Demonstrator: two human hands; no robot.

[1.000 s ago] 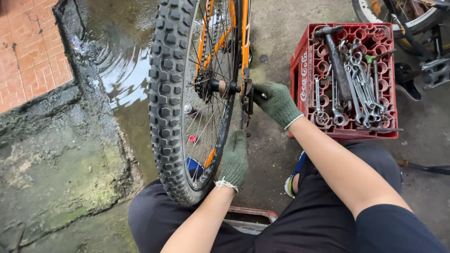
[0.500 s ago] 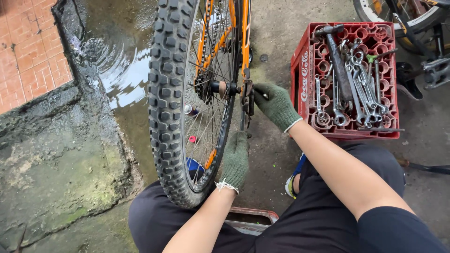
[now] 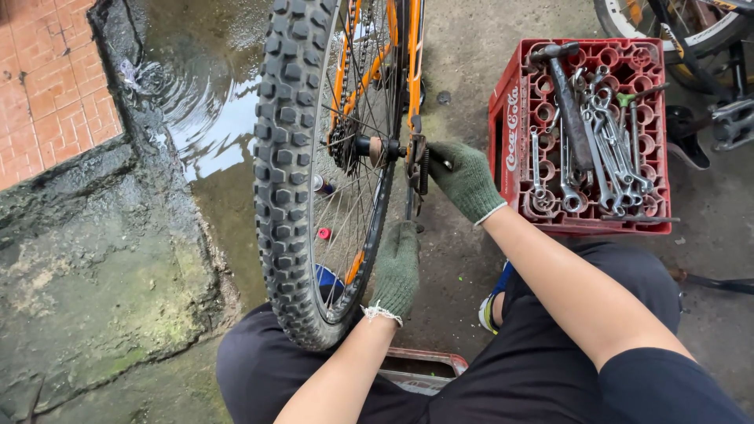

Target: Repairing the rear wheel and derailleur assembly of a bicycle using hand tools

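Almost nothing has moved since a second ago — both hands sit where they were. Right hand (image 3: 466,179) stays closed at the axle end by the orange frame (image 3: 414,71), probably on a small tool, view unclear. Left hand (image 3: 397,269) grips the rear wheel (image 3: 292,196) rim — steadying it upright between the knees. Red crate (image 3: 509,133) of wrenches untouched.

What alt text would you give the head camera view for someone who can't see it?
Two green-gloved hands work on a knobby bicycle wheel: the right hand at the axle, the left hand on the rim. A red crate of wrenches sits alongside.
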